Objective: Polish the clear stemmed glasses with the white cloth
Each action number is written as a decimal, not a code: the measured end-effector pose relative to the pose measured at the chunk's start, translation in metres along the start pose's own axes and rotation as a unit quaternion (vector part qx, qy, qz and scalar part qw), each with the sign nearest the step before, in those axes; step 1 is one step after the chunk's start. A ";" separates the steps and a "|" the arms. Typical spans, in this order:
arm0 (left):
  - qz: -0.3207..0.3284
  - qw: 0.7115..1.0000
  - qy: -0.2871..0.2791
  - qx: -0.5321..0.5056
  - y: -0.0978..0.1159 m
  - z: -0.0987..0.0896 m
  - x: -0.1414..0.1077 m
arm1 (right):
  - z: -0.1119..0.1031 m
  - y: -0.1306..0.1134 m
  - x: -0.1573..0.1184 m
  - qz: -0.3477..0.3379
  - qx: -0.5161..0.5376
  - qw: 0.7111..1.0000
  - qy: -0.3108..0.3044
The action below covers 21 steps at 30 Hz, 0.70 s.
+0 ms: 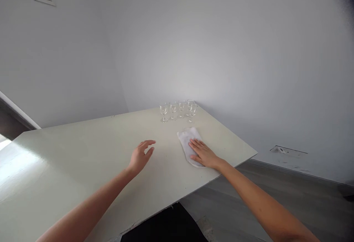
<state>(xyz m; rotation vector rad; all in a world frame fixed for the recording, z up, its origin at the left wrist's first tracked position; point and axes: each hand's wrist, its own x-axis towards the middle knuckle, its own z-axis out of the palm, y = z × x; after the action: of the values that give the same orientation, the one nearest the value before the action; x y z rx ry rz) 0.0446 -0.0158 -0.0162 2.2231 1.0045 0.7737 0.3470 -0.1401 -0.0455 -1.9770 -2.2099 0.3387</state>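
A folded white cloth lies flat on the pale table, toward its right end. My right hand rests palm down on the cloth, fingers stretched out and pressed to it rather than wrapped round it. To the left of the cloth, my left hand hovers over the tabletop with thumb and fingers apart and nothing between them. Beyond the cloth, several clear stemmed glasses stand upright in a group near the table's far corner. One glass is nearer to the cloth than those behind it.
Grey-white walls meet behind the table. The table's right corner juts out above a dark grey floor. A wall socket opening sits low at the right. Bright light glares on the table's left end.
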 end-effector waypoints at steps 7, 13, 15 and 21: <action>0.235 0.944 -0.169 0.157 -0.016 0.008 -0.001 | -0.012 -0.093 -0.014 -0.187 0.050 0.981 0.000; 0.232 0.949 -0.165 0.133 -0.025 -0.005 -0.013 | -0.010 -0.115 -0.058 -0.136 0.069 0.988 0.039; 0.224 0.951 -0.167 0.132 -0.021 -0.010 -0.012 | -0.002 -0.114 -0.066 -0.118 0.084 0.988 0.056; 0.213 0.952 -0.136 0.170 0.004 -0.022 0.003 | 0.005 -0.104 -0.068 -0.055 0.214 0.973 0.062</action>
<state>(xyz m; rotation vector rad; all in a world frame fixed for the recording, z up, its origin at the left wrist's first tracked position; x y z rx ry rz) 0.0331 -0.0103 0.0018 2.8051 0.5564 0.4677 0.2534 -0.2185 -0.0201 -1.5961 -1.9567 0.6004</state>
